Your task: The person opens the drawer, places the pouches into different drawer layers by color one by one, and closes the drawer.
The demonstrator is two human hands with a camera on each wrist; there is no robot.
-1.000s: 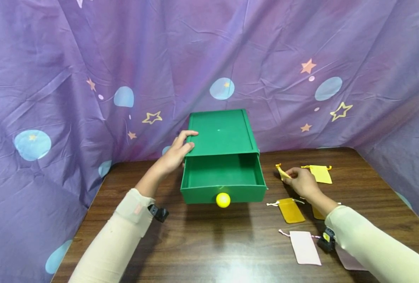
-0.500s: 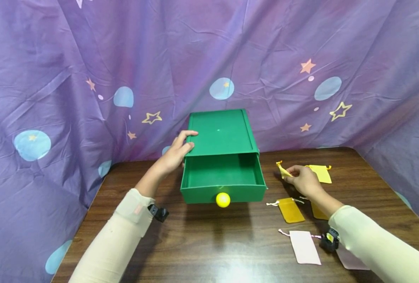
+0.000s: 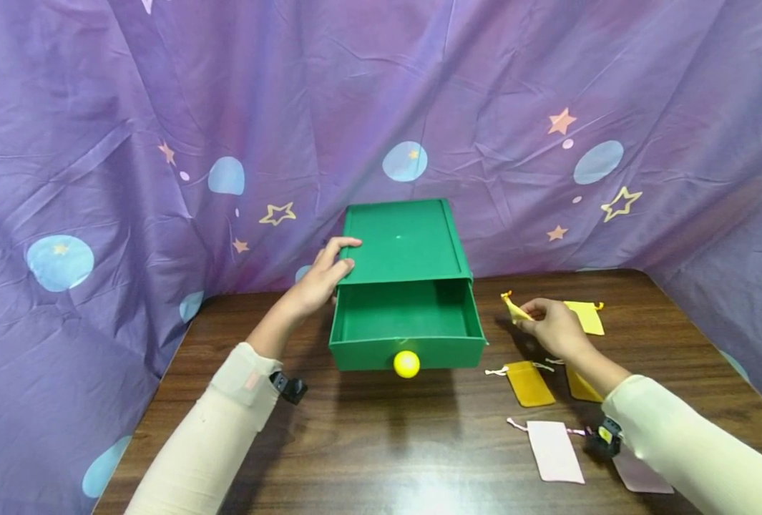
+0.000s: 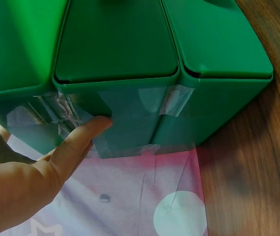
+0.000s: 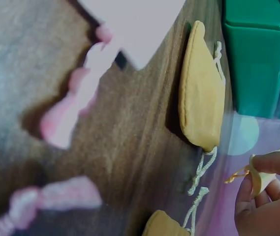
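We see the yellow pouch (image 3: pixel 515 311) at three o'clock from the open green drawer (image 3: pixel 361 356), pinched between the fingers of the right hand (image 3: pixel 553 330), its orange drawstring (image 3: pixel 506 295) toward eleven o'clock. We judge it light, soft, floppy and hardly fragile, with little slip; a pinch on the fabric body should serve us better than the thin cord. The left hand (image 3: pixel 316 285) rests, visible fingers spread, at the nine o'clock edge of the green cabinet (image 3: pixel 406 247).
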